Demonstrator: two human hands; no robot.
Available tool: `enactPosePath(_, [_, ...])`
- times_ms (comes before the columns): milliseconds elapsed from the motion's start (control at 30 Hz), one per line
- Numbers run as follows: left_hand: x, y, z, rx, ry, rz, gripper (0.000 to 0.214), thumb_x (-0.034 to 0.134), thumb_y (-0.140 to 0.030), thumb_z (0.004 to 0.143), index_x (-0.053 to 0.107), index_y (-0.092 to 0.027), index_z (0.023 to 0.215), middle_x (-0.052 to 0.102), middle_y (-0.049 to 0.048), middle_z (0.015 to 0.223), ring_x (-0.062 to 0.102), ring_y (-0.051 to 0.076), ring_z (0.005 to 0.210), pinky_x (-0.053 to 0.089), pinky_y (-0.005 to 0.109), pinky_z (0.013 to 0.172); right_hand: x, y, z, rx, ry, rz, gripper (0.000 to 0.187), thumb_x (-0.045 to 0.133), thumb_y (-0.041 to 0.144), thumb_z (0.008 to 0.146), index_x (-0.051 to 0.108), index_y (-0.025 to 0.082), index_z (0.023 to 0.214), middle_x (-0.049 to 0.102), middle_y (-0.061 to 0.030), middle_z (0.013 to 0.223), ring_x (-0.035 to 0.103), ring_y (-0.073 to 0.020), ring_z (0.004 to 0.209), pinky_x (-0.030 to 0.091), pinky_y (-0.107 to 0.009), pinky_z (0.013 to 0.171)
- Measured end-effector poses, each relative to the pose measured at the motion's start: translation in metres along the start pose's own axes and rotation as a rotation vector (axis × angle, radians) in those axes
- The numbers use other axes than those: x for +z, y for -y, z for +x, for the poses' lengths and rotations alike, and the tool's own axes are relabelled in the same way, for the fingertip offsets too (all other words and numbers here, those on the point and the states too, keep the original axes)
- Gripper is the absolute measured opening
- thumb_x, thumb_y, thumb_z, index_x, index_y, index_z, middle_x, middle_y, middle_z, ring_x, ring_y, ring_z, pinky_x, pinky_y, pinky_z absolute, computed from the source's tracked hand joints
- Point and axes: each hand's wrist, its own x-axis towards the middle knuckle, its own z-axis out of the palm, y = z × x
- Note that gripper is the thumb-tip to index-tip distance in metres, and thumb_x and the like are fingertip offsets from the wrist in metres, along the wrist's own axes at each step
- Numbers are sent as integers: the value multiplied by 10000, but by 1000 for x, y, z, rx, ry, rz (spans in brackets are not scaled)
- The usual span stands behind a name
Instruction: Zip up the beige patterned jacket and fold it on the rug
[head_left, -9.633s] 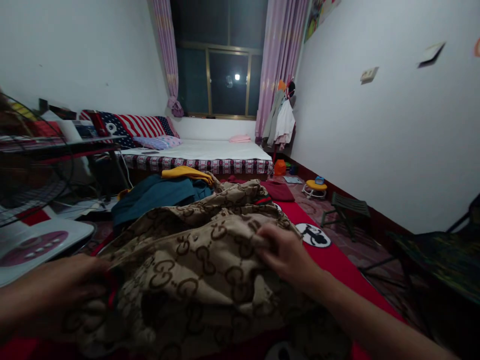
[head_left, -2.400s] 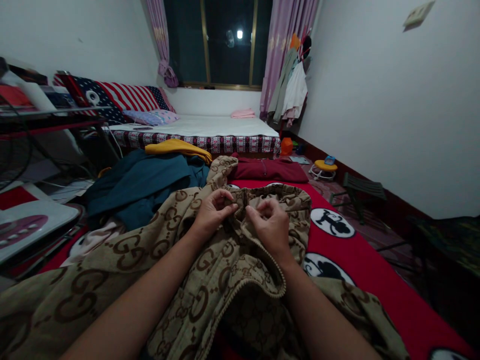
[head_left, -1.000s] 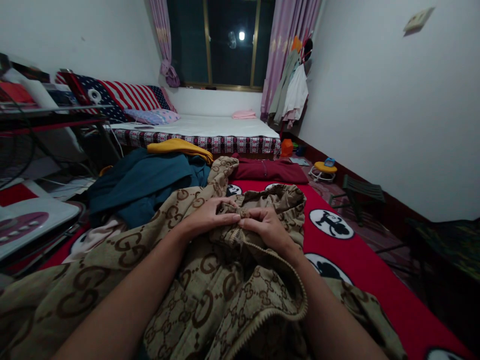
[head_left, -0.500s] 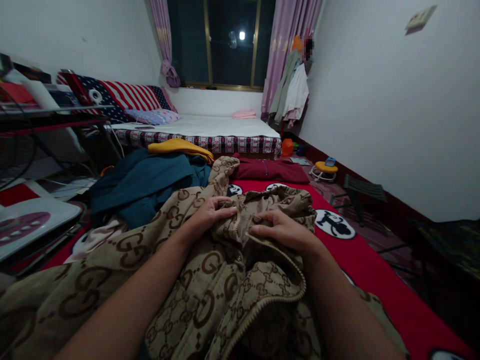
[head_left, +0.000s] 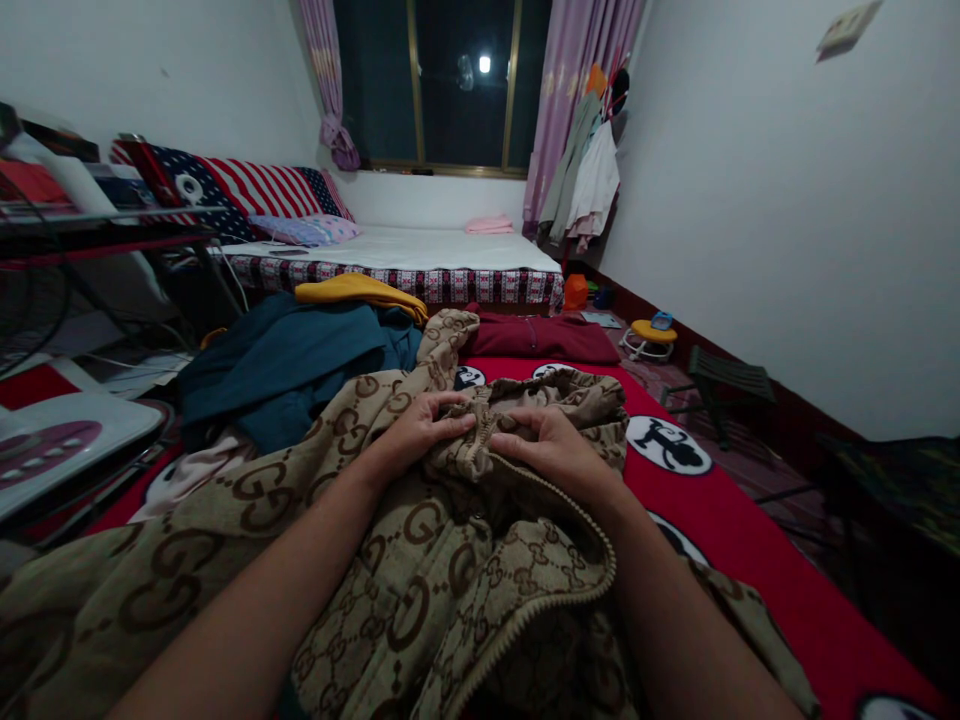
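Observation:
A tan garment with a brown interlocking-letter pattern [head_left: 420, 560] lies bunched across a red cover with round black-and-white cartoon patches [head_left: 742, 580]. My left hand [head_left: 420, 425] and my right hand [head_left: 551, 450] meet at its bunched top edge, fingers curled and pinching the cloth between them. A beaded or zip-like edge of the garment curves below my right wrist.
A teal garment [head_left: 292, 360] with a yellow one [head_left: 360, 290] on top lies to the left, a maroon one [head_left: 540, 338] beyond. A bed [head_left: 405, 262] stands under the dark window. Clothes hang at the curtain [head_left: 589, 185]. A small stool [head_left: 649, 338] and a folding stool [head_left: 724, 385] stand by the right wall.
My right hand has slid back left and closed on the cloth beside my left hand. Earlier both hands worked the same bunched edge.

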Motion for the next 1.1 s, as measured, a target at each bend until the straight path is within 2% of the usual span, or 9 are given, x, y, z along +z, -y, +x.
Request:
enactPosePath(67, [-1,0,1,25,-8,67,321,754,-404,672,684,-150,855,682,30,820,601,164,704,465,255,659,3,0,1,50,-23,0,291,649,407,766,700,130,840,672,-25,753,589,-156,664,448,-241,587])
enactPosePath(200, [-2,1,2,114,9,286,299,686,-415,730,679,-144,854,665,23,817,594,182,776,455,260,713,2,-2,4,34,-171,-49,261,676,399,720,674,139,737,625,-2,668,546,-141,617,396,-225,540])
enactPosePath(333, [0,-3,1,189,78,533,271,627,-377,777,685,-125,859,651,24,811,574,175,782,428,251,726,3,-5,6,50,-263,23,228,659,371,701,629,148,662,547,25,585,467,-109,542,331,-221,499])
enactPosePath(500, [5,-7,-2,207,160,623,244,604,-330,775,686,-114,854,630,17,753,544,154,712,406,230,658,9,-7,6,35,-350,102,275,690,339,639,527,157,513,446,51,496,359,-76,478,265,-219,458])
enactPosePath(600, [6,-3,0,181,116,529,242,618,-345,768,678,-118,829,629,13,752,548,155,724,408,232,671,10,-11,7,40,-344,158,255,704,384,656,624,144,619,564,24,568,450,-96,512,349,-223,500])
enactPosePath(733, [6,8,4,55,-3,171,314,686,-426,717,667,-129,818,643,12,760,563,151,700,426,238,659,9,-13,9,96,-269,246,372,757,461,616,685,142,793,678,-23,731,585,-155,646,455,-263,613])
enactPosePath(833, [6,13,5,-44,-53,-115,341,759,-417,647,661,-131,806,655,12,740,578,140,674,441,237,657,6,-13,10,126,-221,256,391,744,513,612,664,151,738,658,-11,690,561,-140,614,439,-249,585])
enactPosePath(900, [5,14,5,-92,-81,-223,336,790,-383,615,661,-130,794,665,12,730,587,131,649,446,233,649,5,-13,10,129,-187,253,384,720,527,630,639,157,695,630,1,648,531,-126,588,416,-237,562])
enactPosePath(1100, [1,15,5,-141,-39,-321,300,801,-320,610,666,-126,795,676,16,719,606,123,608,455,221,605,7,-11,10,165,-85,188,332,701,464,638,599,148,623,532,35,550,412,-79,504,311,-207,484])
